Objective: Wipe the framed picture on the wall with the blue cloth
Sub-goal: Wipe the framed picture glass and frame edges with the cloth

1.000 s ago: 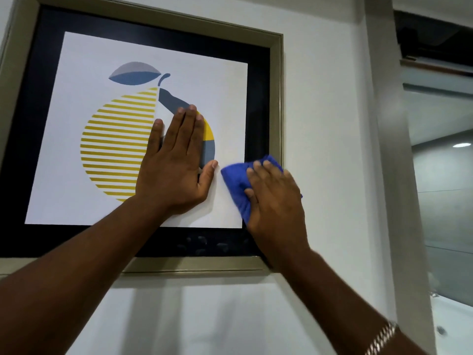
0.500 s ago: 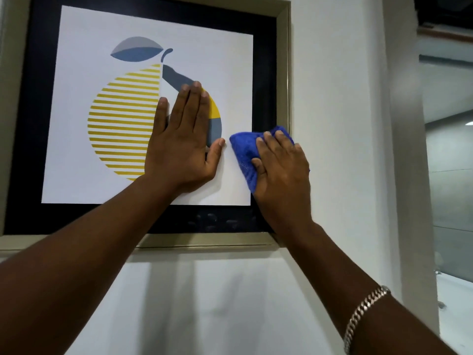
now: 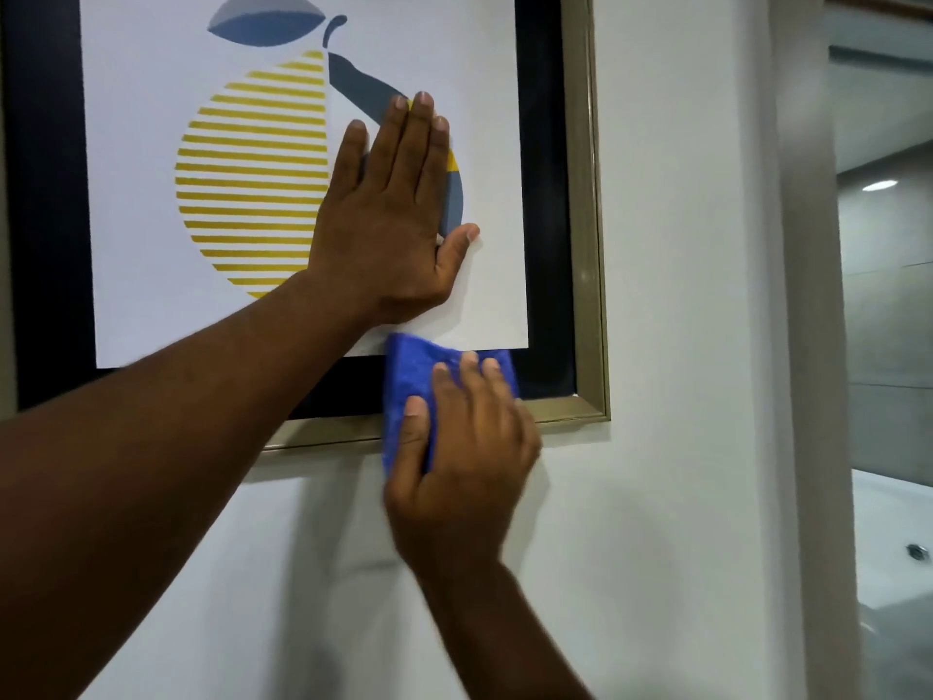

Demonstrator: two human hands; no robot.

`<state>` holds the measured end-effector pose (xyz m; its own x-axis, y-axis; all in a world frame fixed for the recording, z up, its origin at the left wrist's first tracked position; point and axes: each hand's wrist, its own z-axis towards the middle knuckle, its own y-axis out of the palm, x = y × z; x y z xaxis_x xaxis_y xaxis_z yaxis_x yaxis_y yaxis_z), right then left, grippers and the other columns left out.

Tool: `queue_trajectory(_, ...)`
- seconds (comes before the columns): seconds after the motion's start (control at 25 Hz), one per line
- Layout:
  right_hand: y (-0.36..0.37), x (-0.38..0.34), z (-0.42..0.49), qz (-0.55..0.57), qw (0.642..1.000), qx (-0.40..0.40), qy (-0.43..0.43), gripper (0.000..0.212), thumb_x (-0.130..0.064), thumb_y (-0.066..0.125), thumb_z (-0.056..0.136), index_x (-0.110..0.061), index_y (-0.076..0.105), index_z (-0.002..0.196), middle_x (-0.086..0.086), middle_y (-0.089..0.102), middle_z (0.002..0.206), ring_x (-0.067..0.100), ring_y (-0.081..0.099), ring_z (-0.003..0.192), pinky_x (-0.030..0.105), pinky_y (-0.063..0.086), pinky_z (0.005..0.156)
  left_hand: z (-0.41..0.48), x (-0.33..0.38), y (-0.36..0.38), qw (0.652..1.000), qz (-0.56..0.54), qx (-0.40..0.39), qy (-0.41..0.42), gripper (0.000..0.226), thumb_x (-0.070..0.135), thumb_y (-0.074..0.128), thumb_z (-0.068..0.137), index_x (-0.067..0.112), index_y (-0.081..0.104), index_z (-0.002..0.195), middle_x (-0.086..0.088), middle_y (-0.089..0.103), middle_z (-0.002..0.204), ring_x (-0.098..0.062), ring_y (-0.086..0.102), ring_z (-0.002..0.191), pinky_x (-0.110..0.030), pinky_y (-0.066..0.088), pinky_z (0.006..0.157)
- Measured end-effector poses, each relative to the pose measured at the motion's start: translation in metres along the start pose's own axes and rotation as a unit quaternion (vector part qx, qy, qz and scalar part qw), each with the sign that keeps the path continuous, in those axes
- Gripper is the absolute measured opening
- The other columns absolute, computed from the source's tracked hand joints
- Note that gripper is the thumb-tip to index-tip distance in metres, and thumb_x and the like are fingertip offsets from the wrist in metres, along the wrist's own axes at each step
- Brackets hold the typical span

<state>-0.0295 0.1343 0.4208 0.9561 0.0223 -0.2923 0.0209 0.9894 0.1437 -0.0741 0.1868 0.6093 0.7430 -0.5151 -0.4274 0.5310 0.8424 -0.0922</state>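
The framed picture (image 3: 585, 255) hangs on a white wall: a gold frame, a black mat and a white print of a striped yellow pear. My left hand (image 3: 389, 219) lies flat and open on the glass over the pear's right side. My right hand (image 3: 464, 457) presses the folded blue cloth (image 3: 409, 371) against the frame's lower edge, near the bottom right corner. The cloth covers part of the black mat and the gold bottom rail. Much of the cloth is hidden under my fingers.
Bare white wall (image 3: 676, 497) runs below and to the right of the frame. A grey vertical post (image 3: 808, 346) borders the wall on the right, with a glass pane and a white ledge (image 3: 893, 538) beyond it.
My right hand has slid the cloth down from the print's right edge to the bottom rail. The left hand stays flat on the glass. The view has moved closer to the picture.
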Motion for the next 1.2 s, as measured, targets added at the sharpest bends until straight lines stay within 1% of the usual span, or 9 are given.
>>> queue_trajectory(0.12, 0.013, -0.026, -0.012, 0.023, 0.998, -0.041, -0.037, 0.037, -0.038, 0.042, 0.096, -0.018, 0.058, 0.123, 0.007, 0.059, 0.135, 0.023, 0.044, 0.134, 0.045, 0.034, 0.109, -0.004, -0.003, 0.000, 1.000, -0.005, 0.005, 0.007, 0.086, 0.061, 0.018, 0.091, 0.004, -0.001, 0.153, -0.017, 0.000, 0.165, -0.032, -0.001, 0.152, -0.051, 0.004, 0.124)
queue_trajectory(0.28, -0.010, 0.031, 0.006, -0.020, 0.989, -0.038, -0.143, 0.037, -0.035, 0.042, 0.097, -0.015, 0.064, 0.119, 0.009, 0.063, 0.131, 0.026, 0.052, 0.128, 0.046, 0.040, 0.106, -0.004, -0.004, -0.001, 1.000, -0.014, 0.009, 0.018, 0.086, 0.061, 0.018, 0.091, 0.005, 0.000, 0.153, -0.017, 0.001, 0.165, -0.031, 0.000, 0.152, -0.051, 0.004, 0.124)
queue_trajectory(0.44, -0.032, 0.078, 0.024, -0.034, 0.995, -0.014, -0.098, 0.037, -0.029, 0.045, 0.095, -0.006, 0.065, 0.116, 0.015, 0.065, 0.126, 0.031, 0.056, 0.124, 0.053, 0.044, 0.101, -0.006, -0.002, -0.002, 1.000, -0.007, 0.001, 0.009, 0.085, 0.061, 0.019, 0.091, 0.006, 0.000, 0.153, -0.016, 0.001, 0.165, -0.031, 0.000, 0.152, -0.053, 0.006, 0.124)
queue_trajectory(0.6, -0.010, 0.035, 0.011, -0.016, 0.997, 0.046, 0.054, 0.031, -0.026, 0.047, 0.094, -0.007, 0.067, 0.108, 0.016, 0.066, 0.121, 0.035, 0.055, 0.121, 0.054, 0.042, 0.100, -0.005, 0.000, -0.002, 1.000, -0.006, 0.000, 0.003, 0.084, 0.060, 0.020, 0.092, 0.005, 0.000, 0.153, -0.016, 0.000, 0.165, -0.030, -0.001, 0.153, -0.053, 0.005, 0.124)
queue_trajectory(0.68, 0.003, -0.001, 0.000, 0.020, 0.999, 0.029, 0.017, 0.027, -0.029, 0.049, 0.092, -0.012, 0.067, 0.103, 0.014, 0.066, 0.117, 0.033, 0.055, 0.117, 0.051, 0.040, 0.102, -0.005, 0.000, 0.000, 1.000, 0.001, 0.011, 0.009, 0.084, 0.059, 0.020, 0.092, 0.005, 0.000, 0.153, -0.015, 0.001, 0.165, -0.030, 0.000, 0.153, -0.053, 0.005, 0.124)
queue_trajectory(0.76, 0.008, -0.019, -0.007, 0.055, 0.998, -0.016, -0.036, 0.021, -0.030, 0.051, 0.091, -0.016, 0.064, 0.100, 0.010, 0.066, 0.112, 0.028, 0.054, 0.115, 0.049, 0.038, 0.103, -0.006, -0.004, 0.002, 1.000, 0.001, 0.019, 0.013, 0.083, 0.059, 0.021, 0.092, 0.005, 0.001, 0.153, -0.016, 0.002, 0.165, -0.030, 0.001, 0.153, -0.053, 0.006, 0.124)
queue_trajectory(0.92, -0.009, 0.017, 0.008, 0.048, 0.989, -0.046, -0.129, 0.023, -0.028, 0.051, 0.089, -0.014, 0.066, 0.099, 0.010, 0.067, 0.107, 0.028, 0.057, 0.109, 0.048, 0.039, 0.101, -0.007, -0.005, 0.004, 0.999, 0.006, 0.033, 0.017, 0.083, 0.058, 0.021, 0.092, 0.006, 0.000, 0.153, -0.016, 0.003, 0.165, -0.030, 0.002, 0.153, -0.052, 0.004, 0.123)
queue_trajectory(1.08, -0.039, 0.077, 0.032, -0.028, 0.992, -0.024, -0.123, 0.023, -0.025, 0.050, 0.090, -0.010, 0.066, 0.094, 0.011, 0.067, 0.096, 0.030, 0.059, 0.096, 0.052, 0.041, 0.098, -0.006, -0.003, 0.001, 1.000, 0.004, 0.013, 0.013, 0.084, 0.060, 0.018, 0.092, 0.006, -0.002, 0.153, -0.015, 0.001, 0.165, -0.030, 0.000, 0.153, -0.051, 0.003, 0.123)
queue_trajectory(1.2, -0.046, 0.089, 0.038, -0.042, 0.994, -0.020, -0.103, 0.022, -0.023, 0.049, 0.089, -0.009, 0.065, 0.088, 0.010, 0.065, 0.088, 0.027, 0.059, 0.089, 0.051, 0.041, 0.100, -0.006, -0.001, -0.001, 1.000, 0.006, 0.004, 0.007, 0.084, 0.060, 0.018, 0.091, 0.006, -0.001, 0.153, -0.015, 0.001, 0.165, -0.030, 0.000, 0.153, -0.052, 0.004, 0.123)
